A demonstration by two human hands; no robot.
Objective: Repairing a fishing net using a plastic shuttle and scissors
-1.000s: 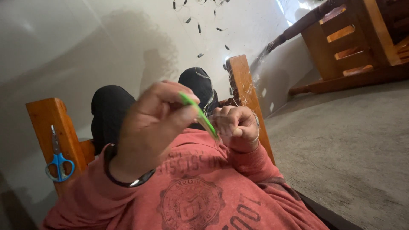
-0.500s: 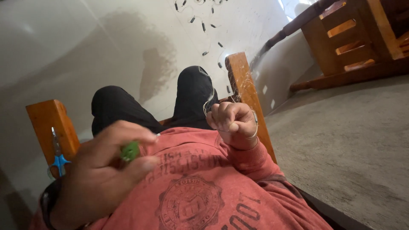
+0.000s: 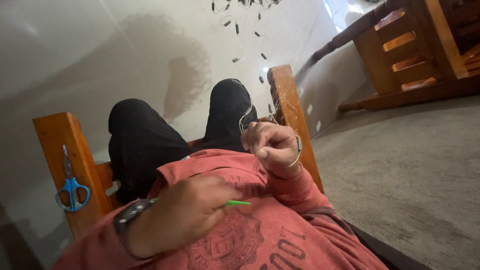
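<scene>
My left hand (image 3: pixel 187 212), with a dark watch on its wrist, lies over my red sweatshirt (image 3: pixel 280 240) and grips a thin green stick (image 3: pixel 239 203) whose tip points right. My right hand (image 3: pixel 272 146) is held higher, by my right knee, with its fingers curled shut on a thin pale thread (image 3: pixel 244 118) that loops up over my black trouser leg. A strand also runs around the back of that hand. The two hands are apart.
Blue-handled scissors (image 3: pixel 71 187) lie on the chair's wooden left armrest (image 3: pixel 57 135). The right armrest (image 3: pixel 287 95) stands just behind my right hand. Several small dark pieces (image 3: pixel 235 25) are scattered on the pale floor ahead. Wooden furniture (image 3: pixel 415 45) stands at the right by grey carpet (image 3: pixel 410 165).
My left hand dropped from beside the right hand, where the green stick met it, down to my lap, then shifted right. The right hand barely moved.
</scene>
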